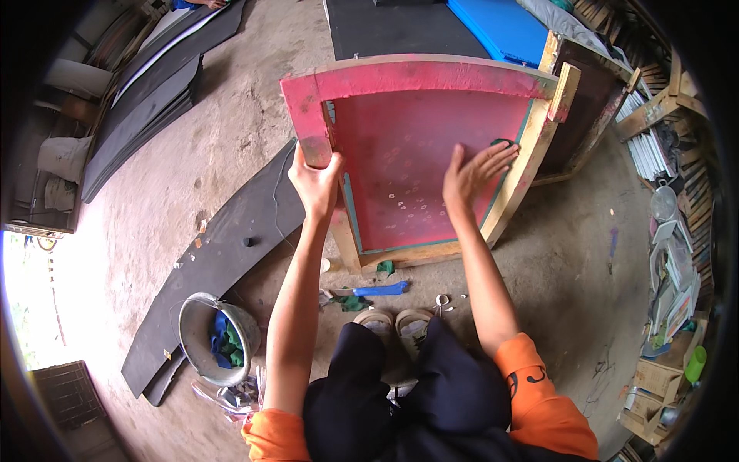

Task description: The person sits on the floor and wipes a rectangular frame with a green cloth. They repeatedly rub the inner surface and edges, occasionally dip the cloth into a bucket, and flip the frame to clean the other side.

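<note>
A wooden screen-printing frame (431, 76) with pink-stained wood and a pink mesh (400, 165) stands tilted in front of me. My left hand (315, 181) is closed round its left side bar, thumb on the near face. Over the right part of the mesh, my right hand (479, 175) lies flat with fingers stretched out and thumb apart. A dark green piece, perhaps cloth (504, 142), peeks out behind its fingers; how much lies under them is hidden. Small pale ring marks show on the mesh's middle.
Behind the frame leans another dark-meshed frame (589, 92). A bucket (248, 323) with blue and green cloths stands at left beside a long black sheet (223, 246). A blue-handled tool (381, 289) and green scraps lie by my feet. Stacked black sheets (146, 123) lie far left.
</note>
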The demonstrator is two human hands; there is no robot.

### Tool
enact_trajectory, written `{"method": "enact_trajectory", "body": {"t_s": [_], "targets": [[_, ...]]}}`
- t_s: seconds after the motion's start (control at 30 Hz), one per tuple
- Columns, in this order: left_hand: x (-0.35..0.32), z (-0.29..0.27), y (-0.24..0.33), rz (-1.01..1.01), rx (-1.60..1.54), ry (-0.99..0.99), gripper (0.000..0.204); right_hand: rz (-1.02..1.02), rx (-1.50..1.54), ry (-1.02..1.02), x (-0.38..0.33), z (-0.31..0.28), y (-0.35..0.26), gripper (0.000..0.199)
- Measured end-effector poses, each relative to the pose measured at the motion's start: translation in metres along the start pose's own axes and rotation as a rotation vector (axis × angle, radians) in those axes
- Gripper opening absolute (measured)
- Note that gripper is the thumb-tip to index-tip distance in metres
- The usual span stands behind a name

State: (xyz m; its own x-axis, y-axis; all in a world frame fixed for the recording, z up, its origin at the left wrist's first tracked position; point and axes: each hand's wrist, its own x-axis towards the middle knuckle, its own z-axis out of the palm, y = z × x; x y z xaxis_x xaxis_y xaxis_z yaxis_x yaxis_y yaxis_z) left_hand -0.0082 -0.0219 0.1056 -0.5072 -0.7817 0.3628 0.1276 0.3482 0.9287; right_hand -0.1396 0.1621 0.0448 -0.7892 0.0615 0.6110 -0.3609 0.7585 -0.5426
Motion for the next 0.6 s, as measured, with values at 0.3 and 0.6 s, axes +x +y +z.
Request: {"method": "enact_trajectory", "body": {"t_s": [0.3, 0.6], "targets": [[0.002, -0.002, -0.003, 0.002, -0.017, 0.019, 0.023, -0.796, -0.087, -0.723, -0.073, 0.003, -0.054, 0.07], [0.006, -0.008, -0.003, 0.001, 0.027, -0.009, 0.024, -0.739, -0.253, -0.702, -0.088, 0.0, -0.046, 0.064]]}}
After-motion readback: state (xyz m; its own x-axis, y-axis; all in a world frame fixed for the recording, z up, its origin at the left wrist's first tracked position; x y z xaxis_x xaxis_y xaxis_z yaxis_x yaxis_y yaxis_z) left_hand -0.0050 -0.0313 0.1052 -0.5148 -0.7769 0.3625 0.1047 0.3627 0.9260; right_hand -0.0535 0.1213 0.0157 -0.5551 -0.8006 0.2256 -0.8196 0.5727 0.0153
